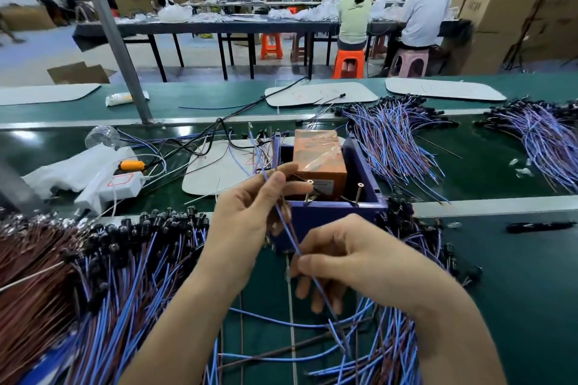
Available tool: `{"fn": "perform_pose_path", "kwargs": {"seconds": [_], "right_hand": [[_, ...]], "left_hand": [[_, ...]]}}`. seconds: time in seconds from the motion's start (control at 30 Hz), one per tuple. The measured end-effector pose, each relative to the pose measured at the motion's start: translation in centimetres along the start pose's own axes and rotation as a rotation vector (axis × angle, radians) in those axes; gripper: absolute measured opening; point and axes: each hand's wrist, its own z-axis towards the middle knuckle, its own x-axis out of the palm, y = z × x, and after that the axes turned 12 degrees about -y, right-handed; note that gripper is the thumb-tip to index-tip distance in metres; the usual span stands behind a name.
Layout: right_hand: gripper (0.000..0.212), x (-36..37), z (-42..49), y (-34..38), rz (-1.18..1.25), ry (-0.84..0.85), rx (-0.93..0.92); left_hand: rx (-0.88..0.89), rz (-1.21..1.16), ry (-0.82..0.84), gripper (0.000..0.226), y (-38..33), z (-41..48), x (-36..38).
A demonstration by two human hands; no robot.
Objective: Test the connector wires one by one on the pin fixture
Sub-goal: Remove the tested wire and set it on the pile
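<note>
Connector wire (286, 228), pinched in my left hand (250, 212) and right hand (350, 256), looked untested; next, I judged, its ends needed the pin fixture (366, 178).

Mid-frame, the fixture box (369, 194) sits on the surface (516, 275). My left hand (247, 212) is just before it, my right hand (347, 256) lower right of that, one wire (289, 236) pinched by both. Wires lie in a lower-left heap (109, 275), a lower-right heap (387, 347) and an upper-right heap (391, 141). The power strip (122, 184) lies left of the box.
</note>
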Motion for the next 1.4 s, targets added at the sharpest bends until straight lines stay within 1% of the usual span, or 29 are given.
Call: {"fn": "perform_pose_path", "kwargs": {"seconds": [0.03, 0.1, 0.17, 0.2, 0.27, 0.33, 0.4, 0.47, 0.57, 0.63, 0.7, 0.8, 0.9, 1.03, 1.1, 1.2, 1.4], "right_hand": [[0.014, 0.3, 0.2, -0.1, -0.03, 0.015, 0.016], [0.015, 0.5, 0.4, -0.4, -0.106, 0.016, 0.036], [0.014, 0.3, 0.5, -0.6, -0.143, 0.012, 0.053], [0.012, 0.2, 0.5, -0.6, -0.113, -0.007, 0.06], [0.008, 0.0, 0.6, -0.4, 0.056, -0.112, 0.049], [0.02, -0.1, 0.9, -0.4, 0.217, -0.286, -0.009], [0.029, -0.2, 1.2, -0.6, 0.217, -0.437, -0.08], [0.032, -0.2, 1.5, -0.8, 0.188, -0.525, -0.122], [0.021, 0.2, 1.8, -0.9, 0.228, -0.589, -0.16], [0.018, 0.4, 2.1, -1.0, 0.197, -0.626, -0.183], [0.021, 0.1, 2.5, -1.4, 0.166, -0.664, -0.189], [0.019, -1.1, 2.6, -2.0, 0.064, -0.734, -0.14], [0.022, -2.7, 2.6, -3.0, -0.011, -0.747, -0.028], [0.022, -4.1, 2.5, -4.1, -0.157, -0.802, 0.095], [0.02, -4.3, 2.5, -4.4, -0.23, -0.82, 0.129], [0.019, -4.4, 2.6, -4.4, -0.324, -0.841, 0.144], [0.019, -4.5, 2.3, -4.3, -0.367, -0.836, 0.163]], "left_hand": [[0.005, 0.008, -0.03, 0.032, -0.1, 0.1, -0.1], [0.028, 0.037, -0.038, 0.029, -0.1, 0.1, -0.2], [0.057, 0.074, -0.005, 0.026, -0.2, 0.0, -0.1], [0.065, 0.094, 0.021, 0.025, -0.1, -0.1, 0.0], [0.045, 0.116, 0.078, 0.021, 0.1, -0.2, 0.2], [0.018, 0.13, 0.12, 0.014, 0.3, -0.3, 0.4], [-0.001, 0.14, 0.132, 0.018, 0.6, -0.4, 0.5], [-0.022, 0.137, 0.14, 0.019, 0.9, -0.5, 0.7], [-0.053, 0.13, 0.181, 0.017, 1.5, -0.6, 1.2], [-0.072, 0.121, 0.194, 0.019, 1.9, -0.7, 1.4], [-0.107, 0.087, 0.194, 0.021, 2.1, -0.6, 1.5], [-0.23, 0.02, 0.152, 0.035, 2.2, -0.1, 1.3], [-0.304, 0.112, 0.153, 0.044, 2.5, 0.4, 0.9], [-0.361, 0.297, 0.298, 0.046, 2.8, 0.4, 0.6], [-0.367, 0.363, 0.347, 0.046, 3.1, 0.4, 0.5], [-0.355, 0.428, 0.378, 0.045, 3.5, 0.5, 0.4], [-0.263, 0.481, 0.354, 0.045, 4.1, 0.6, 0.3]]}}
